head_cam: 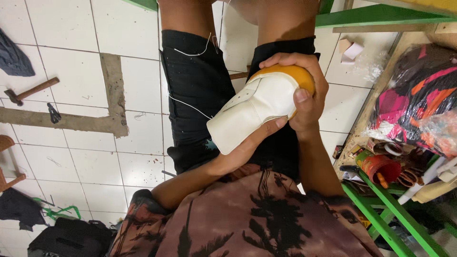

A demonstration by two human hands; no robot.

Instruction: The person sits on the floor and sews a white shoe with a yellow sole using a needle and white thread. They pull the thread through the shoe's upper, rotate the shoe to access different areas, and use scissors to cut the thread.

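head view, looking down over the person's lap onto a white tiled floor (62,28).

item: white leather shoe upper (250,112), stretched over an orange shoe last (291,74); held above the black shorts (195,90), toe end pointing lower left, orange heel end upper right.

hands: right hand (302,88) wrapped around the heel end, fingers curled over the orange top, thumb pressed flat on the white leather; closed firmly on the piece. left hand (252,140) underneath, cupping the underside, fingertips showing at the lower edge of the leather; how tightly it closes cannot be told, since most of it is hidden.

loose white threads (190,107) lie across the shorts.

surroundings: hammer (31,90) on the floor at left, well apart; dark cloth (14,59) at the upper left corner; black bag (71,238) at lower left. bench (381,95) with green frame at right, carrying a bundle of pink, orange and black fabric (419,90), a red tin (381,169) and tape rolls (394,149).
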